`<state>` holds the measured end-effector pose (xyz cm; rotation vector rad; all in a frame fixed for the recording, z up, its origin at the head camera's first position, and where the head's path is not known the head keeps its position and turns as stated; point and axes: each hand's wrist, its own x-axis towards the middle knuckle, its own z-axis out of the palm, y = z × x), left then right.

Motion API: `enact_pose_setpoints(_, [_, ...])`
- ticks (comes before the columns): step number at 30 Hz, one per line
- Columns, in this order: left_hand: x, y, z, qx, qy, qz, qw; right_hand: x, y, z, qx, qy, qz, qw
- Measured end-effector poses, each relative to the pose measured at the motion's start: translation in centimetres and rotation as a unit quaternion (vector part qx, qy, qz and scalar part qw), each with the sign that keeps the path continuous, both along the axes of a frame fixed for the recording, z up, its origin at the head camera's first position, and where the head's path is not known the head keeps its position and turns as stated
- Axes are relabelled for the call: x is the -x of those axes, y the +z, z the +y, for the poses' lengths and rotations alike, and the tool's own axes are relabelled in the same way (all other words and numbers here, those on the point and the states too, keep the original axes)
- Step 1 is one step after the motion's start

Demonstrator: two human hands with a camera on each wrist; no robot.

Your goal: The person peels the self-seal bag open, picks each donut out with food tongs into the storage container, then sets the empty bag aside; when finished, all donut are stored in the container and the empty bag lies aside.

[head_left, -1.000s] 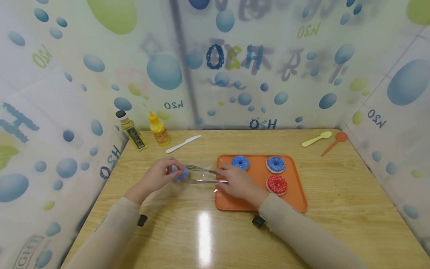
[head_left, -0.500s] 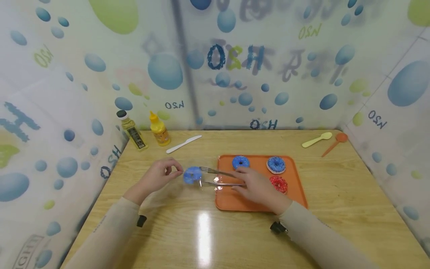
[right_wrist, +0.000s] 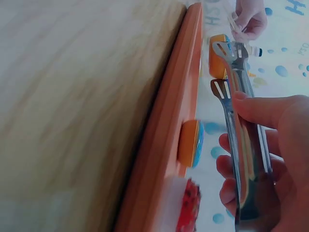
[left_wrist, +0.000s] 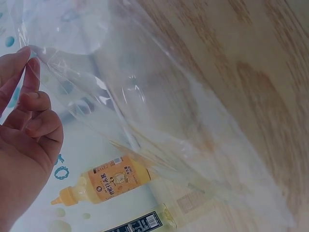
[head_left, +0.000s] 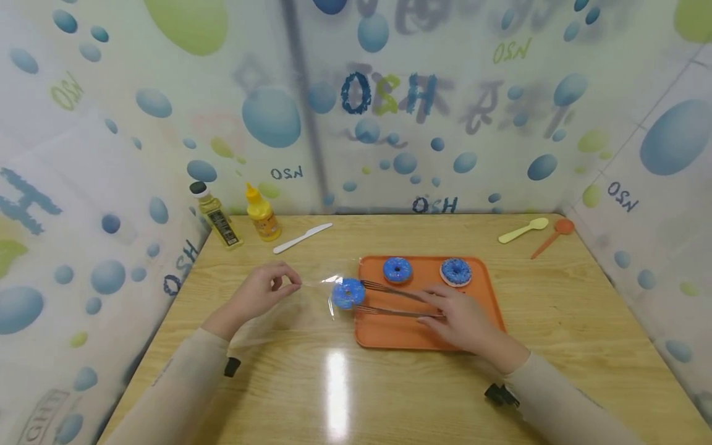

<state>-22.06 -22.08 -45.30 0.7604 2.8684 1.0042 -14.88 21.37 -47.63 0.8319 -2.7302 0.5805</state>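
Observation:
My left hand (head_left: 258,296) pinches the edge of a clear plastic bag (left_wrist: 145,92), which hangs as a thin sheet in the left wrist view. Metal tongs (head_left: 394,290) are held in my right hand (head_left: 470,321), their slotted tips pointing left. Right at those tips is a blue doughnut (head_left: 353,301) with an orange base, by the left edge of the orange tray (head_left: 411,337); shiny film shows around it. Two more blue doughnuts, one plain-based (head_left: 389,275) and one white-based (head_left: 464,275), lie on the tray. A red doughnut (right_wrist: 188,208) shows in the right wrist view, hidden by my right hand in the head view.
An oil bottle (head_left: 221,221) and a yellow squeeze bottle (head_left: 264,219) stand at the back left. Beside them lies a white plastic knife (head_left: 303,238). A yellow spoon (head_left: 523,230) and an orange spoon (head_left: 553,238) lie at the back right. Patterned walls enclose the table.
My right hand has moved right with the tongs, and the blue doughnut at their tips has come from beside my left hand to the tray's left edge. My left hand stays nearly still.

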Motion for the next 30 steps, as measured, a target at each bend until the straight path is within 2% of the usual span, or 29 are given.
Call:
enact_pose_setpoints(7, [-0.1, 0.0, -0.1, 0.003, 0.000, 0.005, 1.0000, -1.0, -0.4, 2.3, 0.017, 0.021, 0.030, 0.9992])
enact_pose_setpoints(10, [-0.2, 0.0, -0.1, 0.003, 0.001, 0.002, 1.0000, -1.5, -0.5, 3.2, 0.014, 0.018, 0.041, 0.9989])
enact_pose_setpoints(21, [-0.3, 0.3, -0.1, 0.002, -0.006, 0.003, 1.0000, -3.4, -0.7, 6.2, -0.015, -0.015, 0.029, 0.9994])
enact_pose_setpoints(30, [-0.2, 0.2, -0.2, 0.006, -0.006, 0.000, 1.0000, -4.5, -0.4, 7.4, -0.032, -0.025, 0.012, 0.9991])
